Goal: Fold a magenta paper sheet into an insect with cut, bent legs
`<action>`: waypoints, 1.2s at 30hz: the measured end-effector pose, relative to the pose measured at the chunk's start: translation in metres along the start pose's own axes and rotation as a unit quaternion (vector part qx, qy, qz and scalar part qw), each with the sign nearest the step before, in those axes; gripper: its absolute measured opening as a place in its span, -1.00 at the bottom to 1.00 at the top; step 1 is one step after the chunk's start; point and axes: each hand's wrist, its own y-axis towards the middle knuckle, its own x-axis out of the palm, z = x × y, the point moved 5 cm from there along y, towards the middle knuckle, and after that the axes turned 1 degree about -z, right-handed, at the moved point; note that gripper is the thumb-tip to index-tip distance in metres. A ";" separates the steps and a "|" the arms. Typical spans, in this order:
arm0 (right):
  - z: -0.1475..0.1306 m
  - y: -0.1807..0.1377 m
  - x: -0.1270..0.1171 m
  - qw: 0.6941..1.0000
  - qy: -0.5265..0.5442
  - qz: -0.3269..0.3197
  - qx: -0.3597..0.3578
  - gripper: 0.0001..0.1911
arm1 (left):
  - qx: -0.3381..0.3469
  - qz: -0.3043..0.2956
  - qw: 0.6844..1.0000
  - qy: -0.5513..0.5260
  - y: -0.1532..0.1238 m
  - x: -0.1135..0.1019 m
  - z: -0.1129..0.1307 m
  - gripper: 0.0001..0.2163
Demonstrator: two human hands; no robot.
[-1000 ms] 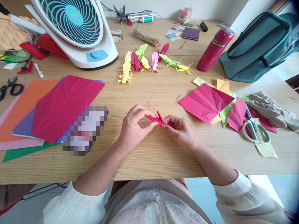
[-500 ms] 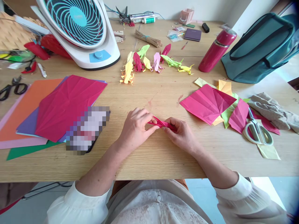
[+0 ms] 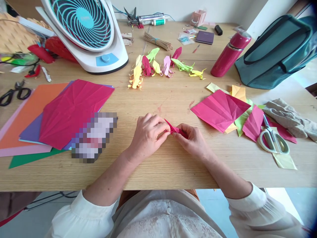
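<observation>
Pale wood grain runs across the table (image 3: 168,172) through the middle of the frame. Smooth white plastic surrounds the fan's (image 3: 114,51) round grille at upper left; a teal fabric bag (image 3: 268,53) leans at upper right. At centre, the left hand (image 3: 147,137) pinches one end of a narrow folded crimson paper (image 3: 180,131), and the right hand (image 3: 194,140) clasps the other. Half a second ago its layers gaped beside the left fingers; now those fingers cover that end, and a thin, sharp point juts up between the hands.
</observation>
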 end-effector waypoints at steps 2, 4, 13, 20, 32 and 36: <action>0.000 0.000 0.000 1.000 0.003 -0.002 0.001 -0.79 | 0.003 0.000 1.000 0.006 0.000 0.000 0.001 -0.92; 0.001 0.000 0.000 1.000 0.003 -0.004 0.000 -0.78 | 0.002 -0.002 1.000 0.007 0.000 0.001 0.001 -0.93; 0.002 0.001 0.000 1.000 0.011 0.001 0.006 -0.77 | 0.030 0.016 0.998 0.061 0.000 0.003 0.008 -0.88; 0.003 0.003 -0.001 0.998 0.046 -0.003 0.031 -0.67 | 0.058 0.037 0.995 0.070 -0.002 0.004 0.012 -0.88; 0.016 0.008 -0.002 0.971 0.224 -0.024 0.079 -0.57 | 0.133 0.119 0.979 0.096 -0.008 0.003 0.018 -0.86; 0.012 0.006 -0.002 0.964 0.249 -0.044 0.078 -0.55 | 0.140 0.147 0.974 0.105 -0.008 0.001 0.020 -0.90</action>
